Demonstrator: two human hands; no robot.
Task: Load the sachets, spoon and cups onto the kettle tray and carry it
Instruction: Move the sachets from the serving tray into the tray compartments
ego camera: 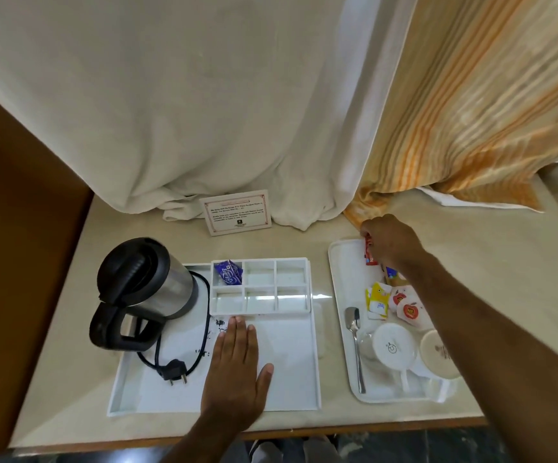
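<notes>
The white kettle tray [291, 392] lies in front of me with a steel and black kettle [144, 289] at its left and a sectioned holder [260, 285] at its back. One purple sachet [227, 273] sits in the holder's back left section. My left hand [237, 365] rests flat and open on the tray floor. A second white tray [344, 272] to the right carries red sachets [369, 252], yellow sachets [378, 300], a spoon [356, 345] and two upturned cups [393, 345]. My right hand [391, 240] is closed on the red sachets at that tray's far end.
A printed card [236, 212] stands behind the kettle tray against white and orange striped curtains [464, 105]. The kettle's black cord and plug [174, 369] lie on the tray floor. A brown wall [20, 228] bounds the left side. The counter's front edge [270, 436] runs just below the trays.
</notes>
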